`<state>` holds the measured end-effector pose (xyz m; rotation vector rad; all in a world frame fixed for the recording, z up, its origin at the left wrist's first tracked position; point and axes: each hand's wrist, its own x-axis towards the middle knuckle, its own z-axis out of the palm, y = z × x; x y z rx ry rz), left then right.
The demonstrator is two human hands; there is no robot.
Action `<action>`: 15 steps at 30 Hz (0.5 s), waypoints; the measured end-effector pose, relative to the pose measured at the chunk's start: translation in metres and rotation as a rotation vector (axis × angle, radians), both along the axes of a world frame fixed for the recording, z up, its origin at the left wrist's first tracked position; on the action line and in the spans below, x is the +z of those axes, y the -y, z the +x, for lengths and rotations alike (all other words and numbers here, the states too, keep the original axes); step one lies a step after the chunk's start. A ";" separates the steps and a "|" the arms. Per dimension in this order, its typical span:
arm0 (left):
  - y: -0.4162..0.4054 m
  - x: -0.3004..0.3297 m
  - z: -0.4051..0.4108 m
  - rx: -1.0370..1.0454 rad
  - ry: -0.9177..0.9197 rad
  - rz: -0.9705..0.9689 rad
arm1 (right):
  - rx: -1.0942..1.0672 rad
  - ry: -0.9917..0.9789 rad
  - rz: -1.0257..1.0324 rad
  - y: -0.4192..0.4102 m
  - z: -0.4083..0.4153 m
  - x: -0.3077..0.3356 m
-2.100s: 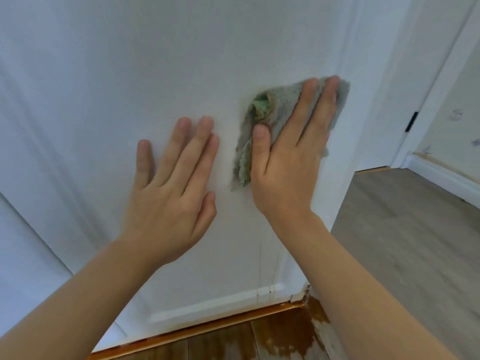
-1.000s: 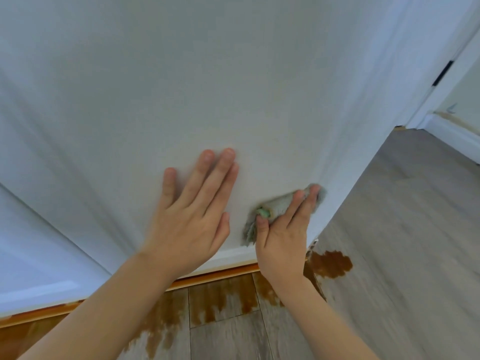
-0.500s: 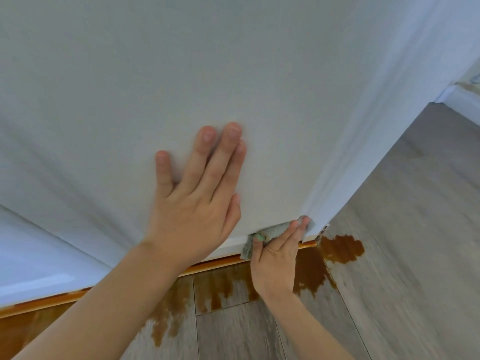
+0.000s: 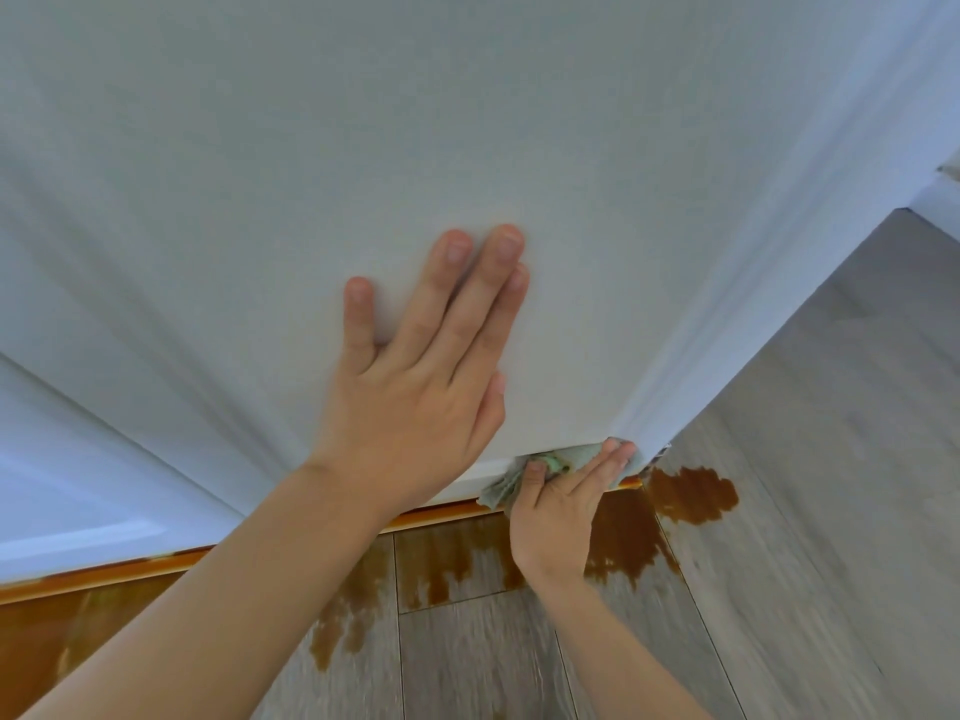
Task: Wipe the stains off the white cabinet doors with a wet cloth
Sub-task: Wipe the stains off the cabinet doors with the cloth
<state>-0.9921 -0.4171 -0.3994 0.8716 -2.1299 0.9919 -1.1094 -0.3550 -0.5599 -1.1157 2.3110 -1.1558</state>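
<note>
the cabinet door [image 4: 467, 122] runs out of the picture at the top and left, so its upper part cannot be seen. at the door's bottom right corner the cloth [image 4: 524, 472] is mostly covered by the right hand [image 4: 563, 504]; only a crumpled grey-green edge shows beside the thumb and above the fingers. the left hand [image 4: 415, 402] covers the patch of door beneath its palm, so any mark there is hidden. both forearms are cut off by the bottom edge. below the door, the floor [image 4: 805, 511] is smeared by blur.
</note>
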 end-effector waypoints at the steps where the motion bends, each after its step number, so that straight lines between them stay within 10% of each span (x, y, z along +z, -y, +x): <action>1: 0.000 0.000 0.000 0.000 -0.002 -0.001 | -0.019 0.035 -0.002 0.000 0.000 0.002; 15: 0.002 -0.002 -0.003 0.016 -0.009 -0.020 | -0.227 0.937 0.025 0.017 0.028 0.033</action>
